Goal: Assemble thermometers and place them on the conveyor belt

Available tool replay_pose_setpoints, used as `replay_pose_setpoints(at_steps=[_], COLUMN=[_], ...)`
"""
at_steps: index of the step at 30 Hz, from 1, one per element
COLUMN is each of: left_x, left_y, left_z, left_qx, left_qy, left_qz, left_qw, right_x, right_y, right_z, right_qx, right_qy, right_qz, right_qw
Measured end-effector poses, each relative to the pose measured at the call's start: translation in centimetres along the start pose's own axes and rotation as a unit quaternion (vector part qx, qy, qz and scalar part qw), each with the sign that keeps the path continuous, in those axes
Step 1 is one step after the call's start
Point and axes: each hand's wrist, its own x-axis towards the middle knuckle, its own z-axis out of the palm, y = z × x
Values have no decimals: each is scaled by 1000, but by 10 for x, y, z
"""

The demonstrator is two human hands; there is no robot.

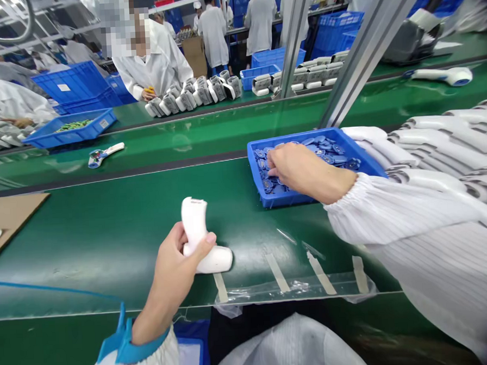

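My left hand [176, 267] grips a white plastic pistol-shaped device housing [197, 228], its lower end resting on the green bench. My right hand [295, 169] reaches into a blue plastic tray [294, 137], its fingertips among a heap of small blue round parts [327, 153]. Whether those fingers hold a part is hidden by the hand. To the right of the tray lies a stack of several white housings [446, 150], partly behind my right sleeve.
A green conveyor bench [128, 248] runs under my hands, with a cardboard sheet [9, 222] at its left. Beyond a clear panel on metal posts [371, 45], co-workers in white coats handle similar devices along a second belt, among blue crates.
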Motion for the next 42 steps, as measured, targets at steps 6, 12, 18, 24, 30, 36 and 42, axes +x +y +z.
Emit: replay_pose_setpoints(at_steps=[6,12,18,24,30,36,42], left_x=[4,-6,-9,-4,-4,-8,-7], left_y=[10,45,61,70,63,54,54], left_z=[12,39,60,55,58,60,65], left_qx=[-69,171,250,314,317,258,309], left_qy=[-113,-144,-204,-252,-261,-245,-212], left_qz=[42,171,208,215,299,308,347], left_qw=[990,960,923,890,861,882,860], right_x=[-45,-131,-150,-153,-151,-156,-158], right_y=[-1,-39,-68,-61,-58,-60,-66], right_z=[-30,-37,-16,-16,-20,-14,-4], right_qx=[191,581,662,442,346,302,331], right_qy=[72,16,73,189,186,204,169], right_qz=[27,170,196,85,6,15,33], right_qw=[979,796,720,873,920,931,928])
